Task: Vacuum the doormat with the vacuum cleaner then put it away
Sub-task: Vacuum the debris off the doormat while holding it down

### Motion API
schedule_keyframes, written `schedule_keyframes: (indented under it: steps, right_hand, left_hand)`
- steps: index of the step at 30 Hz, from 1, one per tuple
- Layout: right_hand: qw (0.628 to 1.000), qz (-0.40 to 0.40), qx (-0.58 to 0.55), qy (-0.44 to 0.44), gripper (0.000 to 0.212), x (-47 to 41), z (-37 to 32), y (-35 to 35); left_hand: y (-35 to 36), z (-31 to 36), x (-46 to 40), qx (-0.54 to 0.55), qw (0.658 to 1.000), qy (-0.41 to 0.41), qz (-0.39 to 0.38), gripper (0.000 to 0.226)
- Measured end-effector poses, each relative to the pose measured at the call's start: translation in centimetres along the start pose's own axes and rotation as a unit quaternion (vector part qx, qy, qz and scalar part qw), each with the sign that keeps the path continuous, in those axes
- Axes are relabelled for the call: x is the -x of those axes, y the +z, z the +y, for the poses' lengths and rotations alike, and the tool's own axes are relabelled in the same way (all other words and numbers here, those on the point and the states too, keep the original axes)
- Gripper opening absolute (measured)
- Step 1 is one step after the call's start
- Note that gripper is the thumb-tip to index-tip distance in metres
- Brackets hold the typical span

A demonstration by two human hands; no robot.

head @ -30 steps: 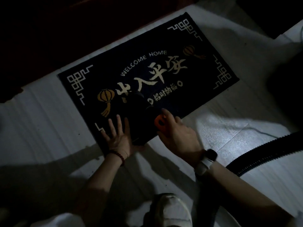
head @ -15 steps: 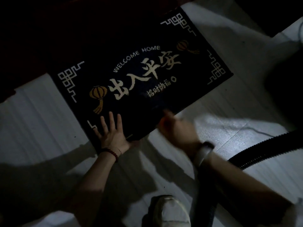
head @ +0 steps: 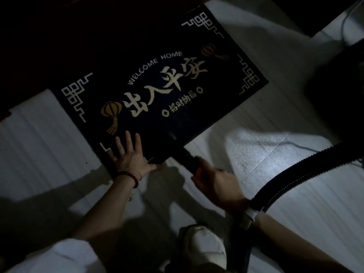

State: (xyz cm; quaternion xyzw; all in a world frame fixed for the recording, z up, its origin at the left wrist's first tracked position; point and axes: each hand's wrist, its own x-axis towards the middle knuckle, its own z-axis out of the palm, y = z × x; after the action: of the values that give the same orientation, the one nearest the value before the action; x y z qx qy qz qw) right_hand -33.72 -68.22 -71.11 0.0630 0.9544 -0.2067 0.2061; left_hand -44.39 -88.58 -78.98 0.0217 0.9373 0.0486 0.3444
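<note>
Vacuuming is underway: the left hand [head: 131,157] presses flat, fingers spread, on the doormat [head: 157,83] at frame centre; the right hand [head: 216,186] grips the vacuum nozzle [head: 187,159], next sweeping upward.

doormat [head: 157,79] | "WELCOME HOME" | "出入平安" | smaller line illegible

A single head-worn view looks steeply down at the pale floor [head: 295,223] from close above. The doormat [head: 157,79] lies skewed, its long edge running from 8 toward 2 o'clock across the upper middle. Both forearms enter from 6 o'clock. The upper left, around 10 o'clock, is too dark to read.
</note>
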Motion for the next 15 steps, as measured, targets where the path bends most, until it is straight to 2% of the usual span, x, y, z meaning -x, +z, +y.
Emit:
schedule_keyframes:
  steps: [3, 6, 7, 9, 12, 13, 15]
  right_hand:
    - [0.998, 0.034, 0.013, 0.051, 0.056, 0.0, 2.9, -1.3]
    - [0.976, 0.12, -0.065, 0.172, 0.05, -2.6, 6.1, -3.9]
    - [0.967, 0.143, -0.095, 0.188, 0.048, -3.2, 6.4, -4.2]
    - [0.976, 0.106, -0.111, 0.155, 0.045, -3.2, 4.7, -3.4]
    - [0.998, -0.019, -0.057, 0.025, 0.048, -0.8, 0.4, -0.2]
    - [0.999, -0.025, -0.049, 0.0, 0.052, -0.2, -0.4, 0.1]
    - [0.999, 0.007, -0.046, 0.004, 0.057, -0.6, -0.2, -0.6]
  left_hand:
    - [-0.1, 0.0, -0.1, 0.003, 1.0, 0.0, -0.008, 0.127]
    - [-0.1, 0.0, 0.0, 0.001, 1.0, 0.001, -0.016, 0.128]
    - [-0.1, -0.1, -0.1, 0.003, 1.0, 0.003, -0.018, 0.128]
    - [-0.4, -0.5, -0.1, 0.009, 1.0, 0.009, -0.025, 0.124]
    - [-1.4, -2.0, -0.4, 0.031, 0.999, 0.027, -0.031, 0.109]
    - [-1.7, -2.9, -0.4, 0.045, 0.998, 0.036, -0.028, 0.103]
    - [-2.0, -4.9, 0.1, 0.051, 0.998, 0.042, -0.002, 0.091]
